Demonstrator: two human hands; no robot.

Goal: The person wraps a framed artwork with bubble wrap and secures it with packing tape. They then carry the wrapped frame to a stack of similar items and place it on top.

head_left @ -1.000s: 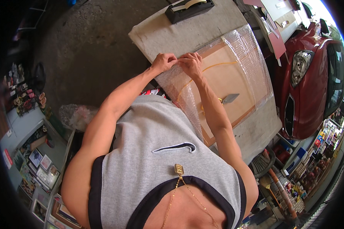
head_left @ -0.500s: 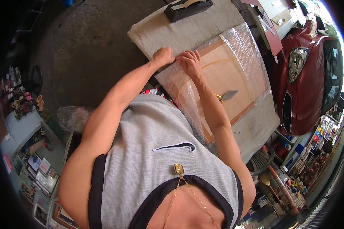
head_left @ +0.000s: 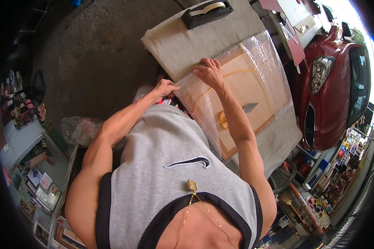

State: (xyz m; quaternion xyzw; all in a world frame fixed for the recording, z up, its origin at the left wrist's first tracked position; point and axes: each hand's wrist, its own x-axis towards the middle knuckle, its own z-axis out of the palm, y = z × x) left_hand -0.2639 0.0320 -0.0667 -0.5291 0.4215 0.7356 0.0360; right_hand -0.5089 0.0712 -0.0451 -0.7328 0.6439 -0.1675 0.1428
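A flat, pale brown framed panel (head_left: 241, 89) lies on the table, wrapped in clear bubble wrap (head_left: 272, 68). Thin yellow cord shows on its surface. My left hand (head_left: 166, 88) pinches the wrap's left edge close to my body, fingers closed. Farther along that edge, my right hand (head_left: 209, 73) has its fingers curled down onto the wrap; the fingertips are partly hidden. Under my right forearm lie scissors with yellow handles (head_left: 222, 119) and a grey blade (head_left: 250, 108), partly covered by the arm.
A black tape dispenser (head_left: 207, 13) stands at the far side of the cloth-covered table (head_left: 170, 45). Beyond the right side is a dark red car (head_left: 334, 87). Plastic bagging (head_left: 81, 129) sits at my left, and framed pictures (head_left: 45, 182) lie at the lower left.
My left hand has moved nearer my body along the wrap's left edge, away from my right hand. My right hand has shifted slightly, and more of the scissors' yellow handles now shows.
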